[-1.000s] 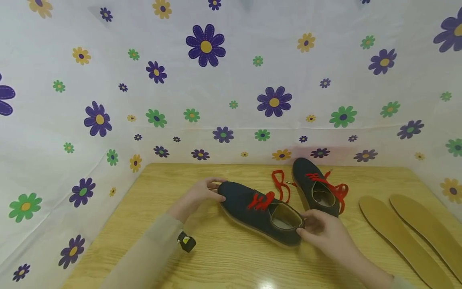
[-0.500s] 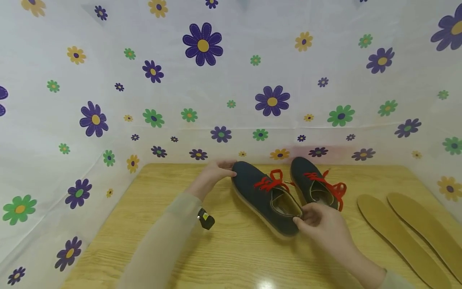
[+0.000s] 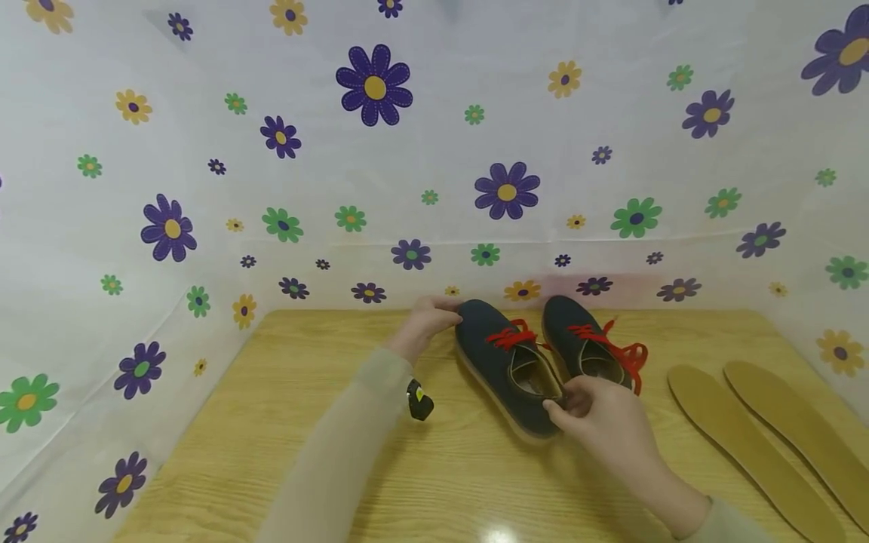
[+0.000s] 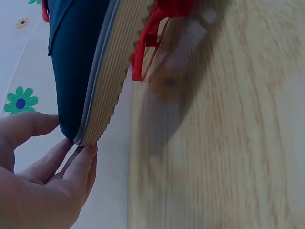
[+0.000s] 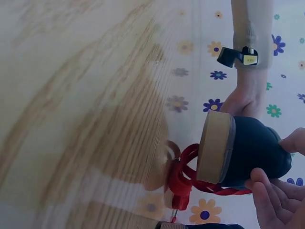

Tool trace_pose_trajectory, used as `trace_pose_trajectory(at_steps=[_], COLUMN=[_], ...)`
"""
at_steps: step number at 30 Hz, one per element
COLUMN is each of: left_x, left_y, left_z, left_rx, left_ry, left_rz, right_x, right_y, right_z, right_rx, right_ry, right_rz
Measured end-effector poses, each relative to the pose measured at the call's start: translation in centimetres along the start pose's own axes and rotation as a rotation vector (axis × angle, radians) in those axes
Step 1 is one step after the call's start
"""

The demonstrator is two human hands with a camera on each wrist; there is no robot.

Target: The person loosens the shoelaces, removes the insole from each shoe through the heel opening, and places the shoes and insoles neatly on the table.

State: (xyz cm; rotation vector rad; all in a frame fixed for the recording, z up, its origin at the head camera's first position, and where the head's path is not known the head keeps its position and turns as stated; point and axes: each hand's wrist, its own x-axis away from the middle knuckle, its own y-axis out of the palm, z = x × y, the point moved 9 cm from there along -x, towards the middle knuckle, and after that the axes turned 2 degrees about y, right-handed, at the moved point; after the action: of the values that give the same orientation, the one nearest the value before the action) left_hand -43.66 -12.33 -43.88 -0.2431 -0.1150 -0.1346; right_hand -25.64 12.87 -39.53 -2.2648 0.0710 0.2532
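Note:
Both my hands hold a dark navy lace-up shoe (image 3: pixel 483 343) with red laces (image 3: pixel 511 338), its toe pointing to the back wall. At the toe, my left hand (image 3: pixel 426 326) pinches the tip, thumb on the upper and fingertips under the ribbed tan sole (image 4: pixel 106 90). My right hand (image 3: pixel 614 422) pinches the heel, with the thumb on one side and fingers on the other. The wrist views show the sole raised off the wooden table. Close on its right stands the second navy shoe (image 3: pixel 565 324), its heel partly hidden behind my right hand.
Two tan insoles (image 3: pixel 747 445) lie side by side on the right of the table (image 3: pixel 271 422). White cloth with flowers (image 3: pixel 305 188) walls the back and sides. A small black camera (image 3: pixel 419 401) sits on my left wrist.
The held shoe has moved back and right, its toe swinging toward the back wall, so it now sits alongside the other shoe. Both hands have travelled with it, keeping their grip.

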Motion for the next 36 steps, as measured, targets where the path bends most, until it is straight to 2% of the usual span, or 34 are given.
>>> trace_pose_trajectory(at_steps=[8,12,16,20,25,31,36], left_x=[-1.6,-2.5,-2.9,-2.4,-1.3,-1.3,-1.1], left_y=[2.0,2.4,3.0,3.5,3.2,2.9,3.3], left_z=[-0.9,-1.5,-1.7,-1.6,-1.6,-1.8,-1.7], left_rx=[-0.062,-0.104,-0.152,-0.161,-0.142,-0.125,-0.145], left_ry=[0.006,-0.007,0.015,0.023,0.013,0.011,-0.015], left_rz=[0.006,0.038,0.031,0.018,0.025,-0.017,-0.01], right_x=[-0.3,-0.6,-0.9,-1.1,-1.5,-2.2,-2.7], right_y=[1.6,2.5,2.9,3.0,3.3,3.6,4.0], right_z=[-0.1,-0.5,-0.8,-0.7,-0.8,-0.9,-1.0], right_rx=[0.07,0.058,0.039,0.027,0.025,0.025,0.02], right_ry=[0.036,0.037,0.05,0.082,0.088,0.08,0.068], right_rz=[-0.095,-0.119,-0.127,-0.141,-0.162,-0.17,-0.172])
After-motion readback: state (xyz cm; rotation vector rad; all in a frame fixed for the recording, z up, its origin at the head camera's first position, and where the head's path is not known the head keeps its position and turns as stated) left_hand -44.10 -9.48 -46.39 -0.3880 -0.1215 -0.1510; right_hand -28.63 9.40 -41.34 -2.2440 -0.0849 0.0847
